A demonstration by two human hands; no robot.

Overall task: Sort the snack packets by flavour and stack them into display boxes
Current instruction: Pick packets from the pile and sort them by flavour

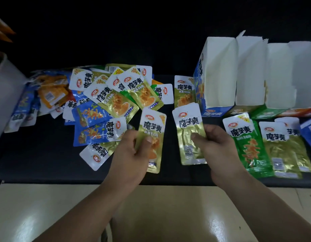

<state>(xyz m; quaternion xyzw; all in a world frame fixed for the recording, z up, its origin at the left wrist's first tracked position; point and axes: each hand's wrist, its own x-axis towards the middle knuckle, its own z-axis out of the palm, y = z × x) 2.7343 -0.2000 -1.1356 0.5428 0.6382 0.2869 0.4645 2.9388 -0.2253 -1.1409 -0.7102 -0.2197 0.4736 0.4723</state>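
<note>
**Snack packets (114,100) marked 魔芋爽, gold ones in both hands**

Every packet front reads 魔芋爽 beside a red oval logo, and several in the loose heap carry a yellow "20%" tag. That heap mixes blue, gold, green and orange packets and covers the left half of the black table (37,154), toward its far edge.

The left hand (132,152) pinches a single gold packet (152,133) between thumb and fingers, over the near edge. The right hand (219,151) grips a thin gold stack (188,133) with a barcode at its lower end. I cannot tell how many packets are in the stack.

Four display boxes (249,72) stand in a row at the far right corner, open, with white card inside. Their fronts run blue, gold, green and red-orange from left to right. What they hold cannot be seen.

One lone gold packet (184,91) lies just beside the blue box (215,72). Toward the near right corner lie a green packet (245,145), at least two overlapping gold packets (284,149), and a blue packet (308,131) at the right edge.
</note>
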